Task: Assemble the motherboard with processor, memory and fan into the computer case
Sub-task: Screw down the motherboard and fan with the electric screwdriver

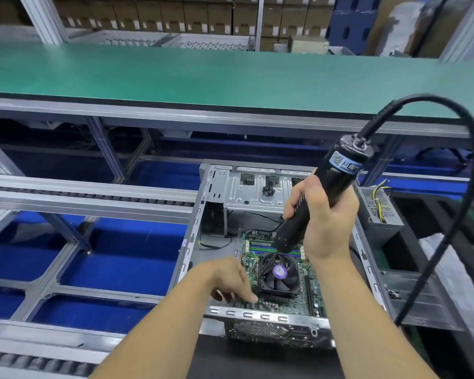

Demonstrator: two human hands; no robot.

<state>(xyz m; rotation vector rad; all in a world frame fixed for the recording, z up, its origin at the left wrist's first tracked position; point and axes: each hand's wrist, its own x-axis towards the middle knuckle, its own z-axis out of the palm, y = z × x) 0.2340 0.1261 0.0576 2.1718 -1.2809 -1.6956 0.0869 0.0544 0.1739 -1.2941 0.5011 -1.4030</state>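
**Screwdriver over mobo, left hand at near edge**

While the right hand wraps its fingers round the black cylindrical electric screwdriver, the tool sits tilted, top leaning up-right, thin bit angled down-left past the fan. Thick black cable loops from the tool's top and drops to the right.

Green motherboard lies flat inside the open grey sheet-metal computer case. Black square cooler fan w/ purple round hub label sits on the board, approx mid. Blue/green memory slots run just behind the fan.

Left hand reaches into the case at the near-left of the fan, fingers curled down, fingertips at the board's near edge where the bit tip ends. Can't tell if that grip pinches a screw or just touches, too small.

Case rests on a dark tabletop beside a grey roller conveyor rail. Grey perforated PSU box w/ yellow wires stands just right of the case. Long green belt surface behind.
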